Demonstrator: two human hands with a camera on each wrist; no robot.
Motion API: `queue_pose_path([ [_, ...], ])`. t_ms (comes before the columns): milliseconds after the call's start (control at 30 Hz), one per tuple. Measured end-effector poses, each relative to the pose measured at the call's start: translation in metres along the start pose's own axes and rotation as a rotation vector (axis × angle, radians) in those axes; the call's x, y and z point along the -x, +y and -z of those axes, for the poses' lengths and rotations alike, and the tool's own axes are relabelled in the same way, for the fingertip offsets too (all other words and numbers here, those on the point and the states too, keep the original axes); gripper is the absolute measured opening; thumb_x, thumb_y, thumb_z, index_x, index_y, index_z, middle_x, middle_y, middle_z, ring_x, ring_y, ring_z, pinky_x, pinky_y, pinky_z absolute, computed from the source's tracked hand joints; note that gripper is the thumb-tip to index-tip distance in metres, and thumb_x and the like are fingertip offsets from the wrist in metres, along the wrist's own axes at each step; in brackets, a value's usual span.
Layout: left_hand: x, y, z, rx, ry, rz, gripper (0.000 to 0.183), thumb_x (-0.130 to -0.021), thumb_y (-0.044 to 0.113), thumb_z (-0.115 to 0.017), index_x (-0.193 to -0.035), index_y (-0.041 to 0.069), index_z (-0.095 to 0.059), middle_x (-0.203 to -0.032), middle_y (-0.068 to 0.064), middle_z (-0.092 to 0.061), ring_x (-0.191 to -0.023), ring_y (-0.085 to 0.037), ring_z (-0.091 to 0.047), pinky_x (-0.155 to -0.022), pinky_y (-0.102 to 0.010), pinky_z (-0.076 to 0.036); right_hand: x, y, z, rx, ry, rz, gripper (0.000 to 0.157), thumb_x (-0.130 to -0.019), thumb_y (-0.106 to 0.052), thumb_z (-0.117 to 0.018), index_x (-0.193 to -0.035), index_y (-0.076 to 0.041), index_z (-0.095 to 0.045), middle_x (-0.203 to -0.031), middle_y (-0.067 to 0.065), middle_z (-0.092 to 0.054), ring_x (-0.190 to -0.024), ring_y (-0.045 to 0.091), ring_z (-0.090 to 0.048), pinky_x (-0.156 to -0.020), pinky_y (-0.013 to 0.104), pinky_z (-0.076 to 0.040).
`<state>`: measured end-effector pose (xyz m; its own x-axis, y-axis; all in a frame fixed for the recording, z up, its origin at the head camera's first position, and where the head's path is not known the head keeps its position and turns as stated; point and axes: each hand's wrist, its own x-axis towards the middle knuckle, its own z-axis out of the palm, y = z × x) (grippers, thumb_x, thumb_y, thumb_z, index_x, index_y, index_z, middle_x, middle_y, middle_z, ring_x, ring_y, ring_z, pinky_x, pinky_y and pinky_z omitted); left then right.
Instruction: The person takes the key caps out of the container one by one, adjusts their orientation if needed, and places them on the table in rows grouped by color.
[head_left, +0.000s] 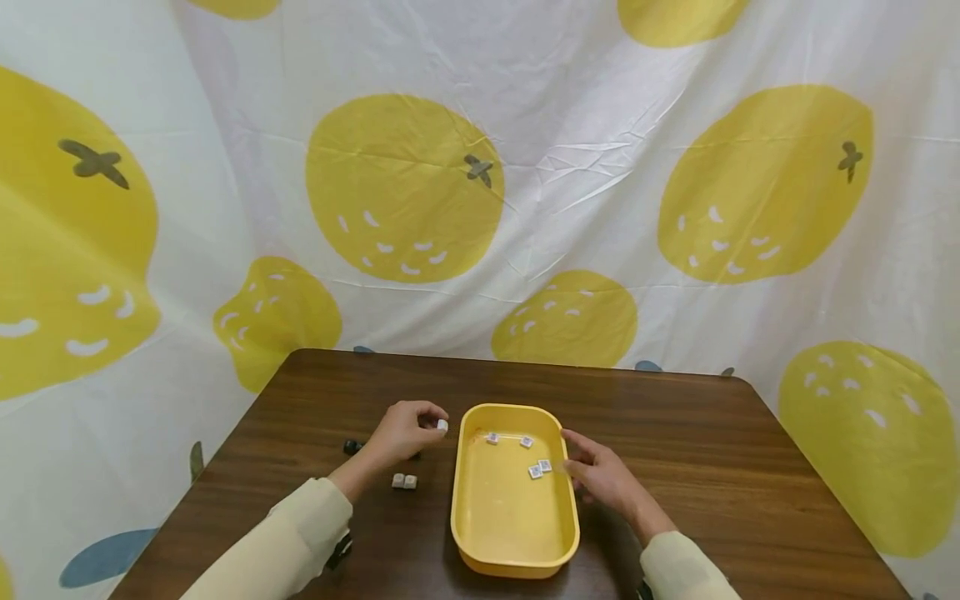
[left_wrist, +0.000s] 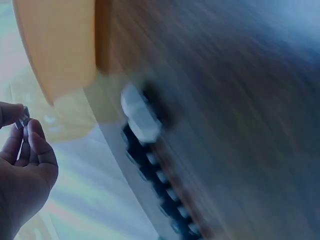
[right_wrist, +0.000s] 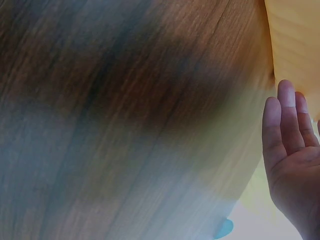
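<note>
In the head view my left hand point(head_left: 405, 432) pinches a small white cube-like piece point(head_left: 442, 425) between thumb and fingertips, just left of the yellow tray point(head_left: 510, 533). The same piece point(left_wrist: 23, 118) looks grey in the left wrist view. My right hand point(head_left: 603, 479) is at the tray's right side, its fingertips right at the rim. Straight fingers of that hand point(right_wrist: 292, 145) lie along the tray wall in the right wrist view. Inside the tray, toward its far half, are several small white pieces point(head_left: 527, 442) with grey faces.
Two white pieces point(head_left: 404, 481) sit side by side on the brown wooden table point(head_left: 675, 433), left of the tray. Behind them is a row of small black pieces point(left_wrist: 160, 185), partly hidden by the left hand in the head view. A lemon-print cloth point(head_left: 570, 167) hangs behind the table.
</note>
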<state>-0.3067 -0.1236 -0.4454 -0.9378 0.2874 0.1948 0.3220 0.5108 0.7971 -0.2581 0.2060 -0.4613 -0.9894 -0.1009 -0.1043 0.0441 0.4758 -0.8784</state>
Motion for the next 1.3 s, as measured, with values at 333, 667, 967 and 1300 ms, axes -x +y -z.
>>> queue_pose_path([
  [333, 0.024, -0.028, 0.032, -0.061, 0.075, 0.054, 0.017, -0.083, 0.009, -0.075, -0.099, 0.004, -0.074, -0.082, 0.001, -0.066, -0.074, -0.013, -0.058, -0.064, -0.029, -0.047, -0.002, 0.0, -0.002, 0.004, -0.002, -0.002, 0.055, -0.096, -0.01, -0.06, -0.149, -0.008, -0.045, -0.104, 0.011, -0.067, -0.073, 0.023, -0.058, -0.058, 0.038, -0.049],
  [667, 0.045, -0.047, 0.043, -0.06, 0.042, 0.062, 0.017, -0.082, 0.007, -0.076, -0.097, 0.001, -0.073, -0.081, 0.0, -0.065, -0.074, -0.013, -0.056, -0.063, -0.027, -0.047, -0.002, 0.001, -0.002, 0.01, 0.004, -0.001, 0.054, -0.096, -0.009, -0.059, -0.149, -0.008, -0.045, -0.103, 0.012, -0.066, -0.073, 0.024, -0.058, -0.058, 0.038, -0.049],
  [967, 0.056, -0.064, 0.045, -0.116, -0.029, 0.042, 0.013, -0.08, 0.004, -0.077, -0.092, 0.002, -0.073, -0.078, 0.0, -0.065, -0.072, -0.013, -0.057, -0.061, -0.027, -0.048, -0.001, -0.001, 0.0, 0.027, 0.005, -0.012, 0.054, -0.096, -0.01, -0.06, -0.149, -0.01, -0.045, -0.102, 0.012, -0.065, -0.074, 0.024, -0.058, -0.059, 0.039, -0.05],
  [1300, 0.062, -0.073, 0.041, -0.174, -0.111, 0.055, 0.013, -0.077, 0.003, -0.079, -0.089, 0.003, -0.073, -0.078, 0.003, -0.064, -0.071, -0.011, -0.054, -0.062, -0.027, -0.046, -0.001, -0.001, 0.0, 0.024, 0.003, -0.005, 0.055, -0.096, -0.009, -0.06, -0.149, -0.009, -0.045, -0.097, 0.011, -0.063, -0.074, 0.024, -0.057, -0.058, 0.038, -0.049],
])
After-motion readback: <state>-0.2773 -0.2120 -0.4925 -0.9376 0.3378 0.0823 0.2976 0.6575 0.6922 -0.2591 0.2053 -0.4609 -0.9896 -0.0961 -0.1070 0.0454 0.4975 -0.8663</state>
